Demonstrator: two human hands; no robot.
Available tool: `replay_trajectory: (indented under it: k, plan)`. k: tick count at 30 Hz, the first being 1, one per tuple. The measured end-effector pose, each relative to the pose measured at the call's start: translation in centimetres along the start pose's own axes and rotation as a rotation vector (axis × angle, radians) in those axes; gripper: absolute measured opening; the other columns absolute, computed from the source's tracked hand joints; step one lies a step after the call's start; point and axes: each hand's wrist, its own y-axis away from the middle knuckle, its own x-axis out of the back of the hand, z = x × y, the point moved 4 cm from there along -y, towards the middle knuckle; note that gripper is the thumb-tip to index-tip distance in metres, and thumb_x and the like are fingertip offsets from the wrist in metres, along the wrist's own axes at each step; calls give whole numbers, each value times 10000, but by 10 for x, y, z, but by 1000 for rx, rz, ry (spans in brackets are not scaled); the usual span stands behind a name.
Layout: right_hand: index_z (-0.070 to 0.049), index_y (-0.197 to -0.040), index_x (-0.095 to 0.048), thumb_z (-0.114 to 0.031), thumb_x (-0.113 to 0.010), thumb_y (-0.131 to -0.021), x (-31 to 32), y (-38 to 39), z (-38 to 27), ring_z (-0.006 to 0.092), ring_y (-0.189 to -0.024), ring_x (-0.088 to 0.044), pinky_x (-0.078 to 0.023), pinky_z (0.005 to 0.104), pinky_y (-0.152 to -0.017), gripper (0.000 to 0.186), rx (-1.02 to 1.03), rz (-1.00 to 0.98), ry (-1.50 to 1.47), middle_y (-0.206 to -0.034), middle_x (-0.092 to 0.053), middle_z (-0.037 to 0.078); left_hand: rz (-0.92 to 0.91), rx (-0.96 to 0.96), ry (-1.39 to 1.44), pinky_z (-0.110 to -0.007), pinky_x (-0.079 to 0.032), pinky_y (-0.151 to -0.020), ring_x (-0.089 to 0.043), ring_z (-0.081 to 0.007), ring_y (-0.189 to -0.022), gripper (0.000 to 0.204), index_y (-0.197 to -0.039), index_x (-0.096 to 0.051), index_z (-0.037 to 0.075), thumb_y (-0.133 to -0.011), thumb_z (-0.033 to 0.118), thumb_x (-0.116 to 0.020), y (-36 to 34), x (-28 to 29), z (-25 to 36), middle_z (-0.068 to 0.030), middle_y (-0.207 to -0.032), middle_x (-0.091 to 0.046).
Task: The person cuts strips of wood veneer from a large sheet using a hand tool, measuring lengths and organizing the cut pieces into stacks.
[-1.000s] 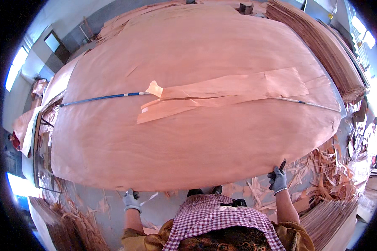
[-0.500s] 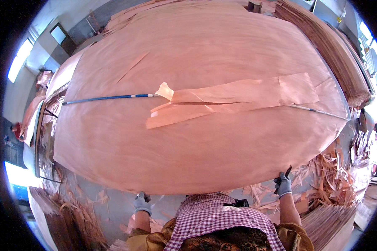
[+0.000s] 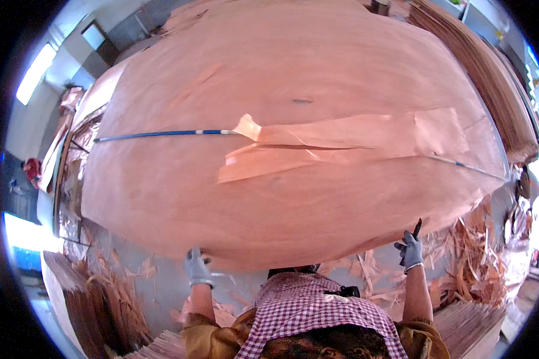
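My left hand point(image 3: 196, 267), in a grey glove, has its fingers on the near edge of a large pinkish veneer sheet point(image 3: 287, 215), gripping it. My right hand point(image 3: 409, 251), also gloved, grips a dark, narrow tool point(image 3: 417, 230) beside the sheet's right front edge. Torn veneer strips point(image 3: 341, 130) lie across the middle of the sheet. A blue-and-white rod point(image 3: 156, 135) runs from the left toward these strips, and a pale rod point(image 3: 473, 167) shows on the right.
Stacks of veneer stand at the far right point(image 3: 473, 72) and on both near sides point(image 3: 69, 290). Scraps point(image 3: 473, 263) litter the grey floor. A metal frame point(image 3: 56, 209) runs along the left. A person in red point(image 3: 31, 170) is at the far left.
Both my hands have risen in the picture with the sheet's near edge since half a second ago. The strips and rods have shifted somewhat rightward since a second ago.
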Motion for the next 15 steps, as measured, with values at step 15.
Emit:
replay_trajectory:
  k: [15]
  plan:
    - [-140,-1099,-463,-369,-601,-864,-30,29,-17,126,-606,-554,-359,208,-400,356,93,-32,-177,-853,-602,42,-121,42,185,-274,-345,-479,-434,-121,-564,413,-777,-546,126,-841,532,-573,-29,-48,23,3,-661,-467]
